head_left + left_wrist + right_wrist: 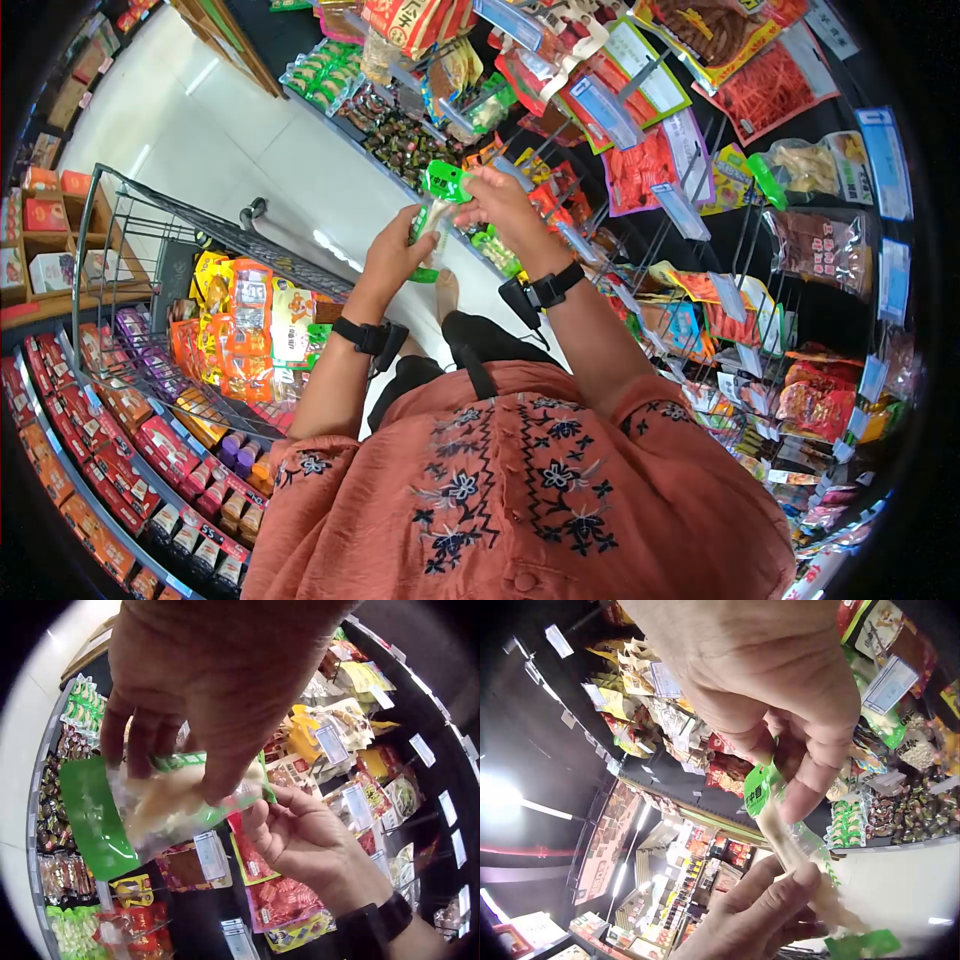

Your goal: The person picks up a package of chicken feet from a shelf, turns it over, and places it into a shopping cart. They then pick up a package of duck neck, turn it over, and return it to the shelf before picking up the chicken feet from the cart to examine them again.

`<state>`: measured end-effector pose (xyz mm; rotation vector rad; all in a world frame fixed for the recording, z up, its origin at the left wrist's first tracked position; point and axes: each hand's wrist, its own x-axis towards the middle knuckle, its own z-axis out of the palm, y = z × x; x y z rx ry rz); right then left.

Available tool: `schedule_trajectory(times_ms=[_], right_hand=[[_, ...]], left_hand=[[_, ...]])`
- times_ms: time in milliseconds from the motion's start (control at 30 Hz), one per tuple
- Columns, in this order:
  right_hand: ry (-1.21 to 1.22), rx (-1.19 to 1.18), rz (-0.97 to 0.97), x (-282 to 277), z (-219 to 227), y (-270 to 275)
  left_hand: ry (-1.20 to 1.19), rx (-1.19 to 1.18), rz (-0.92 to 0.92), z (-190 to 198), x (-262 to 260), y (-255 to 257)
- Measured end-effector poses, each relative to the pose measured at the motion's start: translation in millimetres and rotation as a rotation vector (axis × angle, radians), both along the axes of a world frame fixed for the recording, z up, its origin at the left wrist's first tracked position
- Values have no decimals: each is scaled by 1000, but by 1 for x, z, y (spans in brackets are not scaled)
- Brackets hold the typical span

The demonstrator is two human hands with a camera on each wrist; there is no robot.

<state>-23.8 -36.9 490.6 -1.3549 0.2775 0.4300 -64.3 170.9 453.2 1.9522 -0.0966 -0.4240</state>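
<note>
A clear snack packet [440, 212] with green ends and pale contents is stretched between both hands at the middle of the head view. My left hand [398, 250] grips its side, thumb across the clear film. At the green top end, my right hand [503, 203] pinches the edge between thumb and fingers. In the right wrist view the packet [778, 834] slants down from the right fingertips, and its lower green end juts out past the left hand [761, 904]. Seen from the left wrist, that green end [91, 817] points left, away from the right hand [311, 836].
A wire shopping cart [125, 290] stands on the left, loaded with orange and yellow snack packs [245, 320]. Hooks on the right carry hanging bags [650, 165] and price tags [603, 110]. Bins of small wrapped snacks [400, 145] lie ahead. Boxed goods [100, 455] line the lower left shelf.
</note>
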Motion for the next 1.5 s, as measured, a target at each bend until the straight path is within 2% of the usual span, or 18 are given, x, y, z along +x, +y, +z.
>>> schedule_trajectory(times_ms=[133,233,467,567,733,833,933,1067,1233,1333,1500], right_hand=[[60,-64,39,17,-12,-11],[30,-166,58,31,-23,-18],[-35,-231,11,58,-11,-48],[-79,-287,-49,70,-10,-58],[-138,-389,-73,94,-19,-70],[-131,-553,-25,111,-29,-73],[-239,-742,19,121,-46,-79],[-143,-666,65,131,-58,-79],[-21,-560,174,137,-38,-71],[64,-542,177,139,-34,-68],[23,-492,141,141,-43,-69]], left_hand=[[125,-121,6,-12,13,-6],[171,-195,36,-40,23,-6],[270,-169,35,-88,62,-5],[240,-125,23,-124,90,-10],[226,-129,-18,-120,133,-27],[221,-188,-69,-131,154,-37],[241,-247,-95,-131,166,-48],[221,-321,-99,-114,165,-56],[243,-355,-89,-106,166,-59],[246,-374,-85,-107,169,-62],[238,-404,-58,-116,176,-67]])
